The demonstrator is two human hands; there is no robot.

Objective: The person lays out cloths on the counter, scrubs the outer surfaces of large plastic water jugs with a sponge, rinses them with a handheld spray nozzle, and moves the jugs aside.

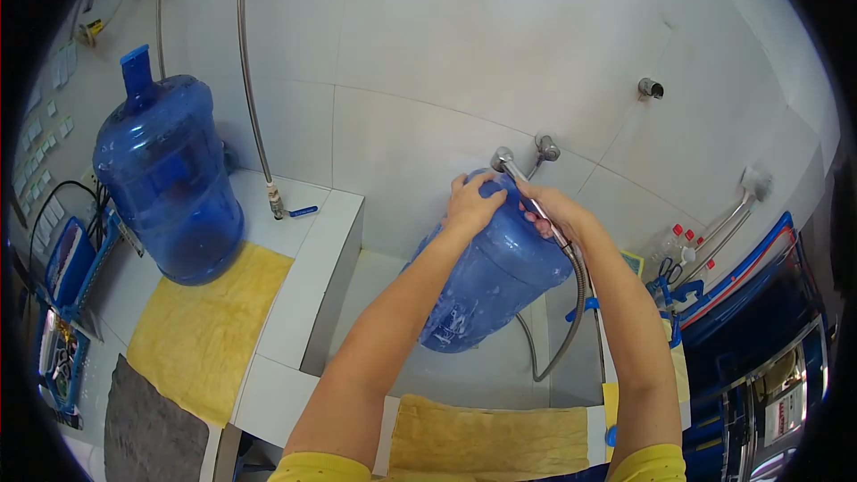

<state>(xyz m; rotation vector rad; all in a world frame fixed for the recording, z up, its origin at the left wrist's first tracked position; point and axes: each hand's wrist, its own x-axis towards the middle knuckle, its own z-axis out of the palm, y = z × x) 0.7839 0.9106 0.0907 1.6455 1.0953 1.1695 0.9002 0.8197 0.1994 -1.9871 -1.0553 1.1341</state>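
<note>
A large blue water jug (500, 281) leans at a tilt over the sink basin, its neck end toward the wall. My left hand (473, 205) is closed round the jug near its neck, fingers curled over the top. In my right hand (555, 208) is a chrome hand sprayer (536, 201), held beside the jug's neck with its head up near the wall tap. The sprayer's metal hose (571, 339) loops down into the basin. My hands hide most of the jug's mouth.
Another blue jug (178, 178) stands on the left counter, by a yellow cloth (214, 326) and a grey cloth (153, 428). A yellow cloth (491, 442) covers the basin's front edge. A wall tap (546, 148) juts out behind. Small bottles (669, 245) and scissors (668, 274) sit right.
</note>
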